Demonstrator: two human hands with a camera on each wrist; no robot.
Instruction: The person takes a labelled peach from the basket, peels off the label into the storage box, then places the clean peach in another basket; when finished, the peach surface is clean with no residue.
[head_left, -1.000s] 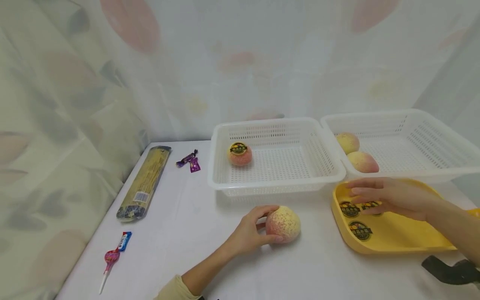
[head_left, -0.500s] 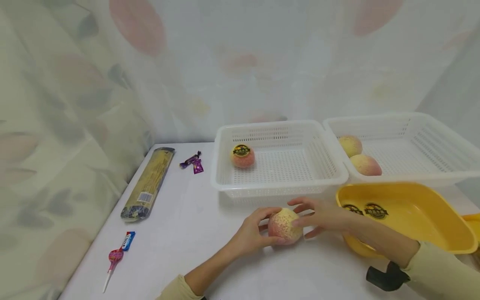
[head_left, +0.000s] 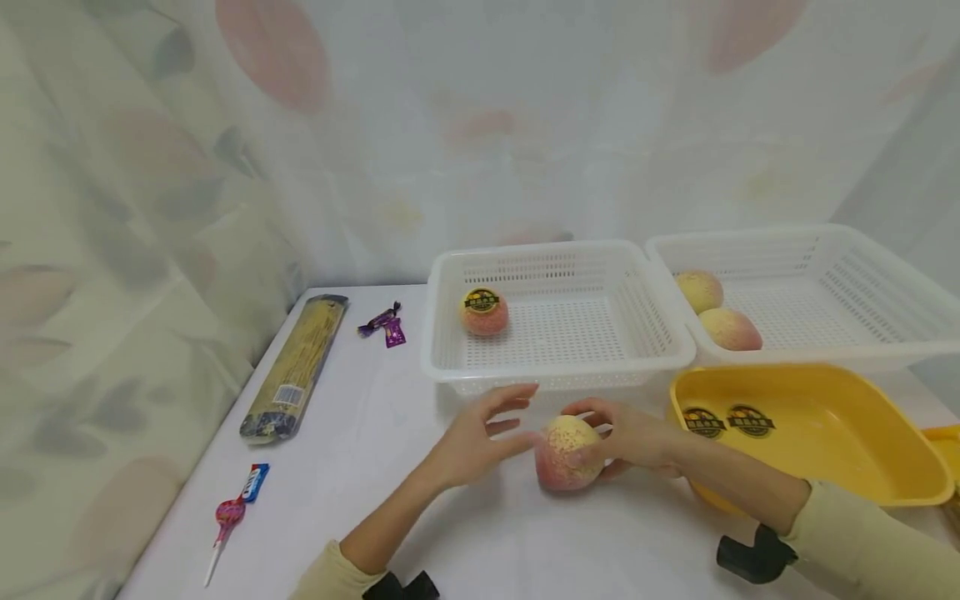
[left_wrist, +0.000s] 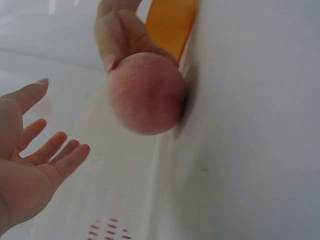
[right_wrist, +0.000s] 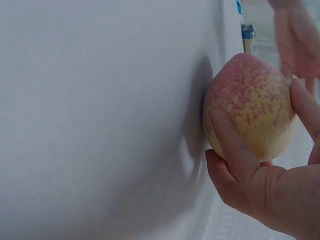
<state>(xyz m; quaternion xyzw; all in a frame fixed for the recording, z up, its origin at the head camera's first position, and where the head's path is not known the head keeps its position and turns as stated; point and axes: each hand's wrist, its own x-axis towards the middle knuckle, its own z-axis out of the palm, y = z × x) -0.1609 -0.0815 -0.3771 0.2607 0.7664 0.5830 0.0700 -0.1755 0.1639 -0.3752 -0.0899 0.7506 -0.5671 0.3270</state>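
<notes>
A pink and yellow peach (head_left: 564,457) rests on the white cloth in front of the left basket. My right hand (head_left: 636,435) grips it from the right, and the right wrist view shows fingers curled about the peach (right_wrist: 250,107). Just to the left, my left hand (head_left: 474,437) is spread with bent fingers and holds nothing. The left wrist view shows a gap between the left hand (left_wrist: 35,160) and the peach's pink side (left_wrist: 147,97).
Behind the hands stands a white basket (head_left: 558,363) holding one labelled peach (head_left: 484,313). Another basket (head_left: 832,357) holds two peaches. A yellow basin (head_left: 817,433) with round stickers sits at right. At left lie packaged noodles (head_left: 296,367), purple-wrapped candies (head_left: 386,325) and a lollipop (head_left: 228,517).
My right hand has come leftward from over the yellow basin and taken hold of the peach. My left hand has let go and drawn back to the left.
</notes>
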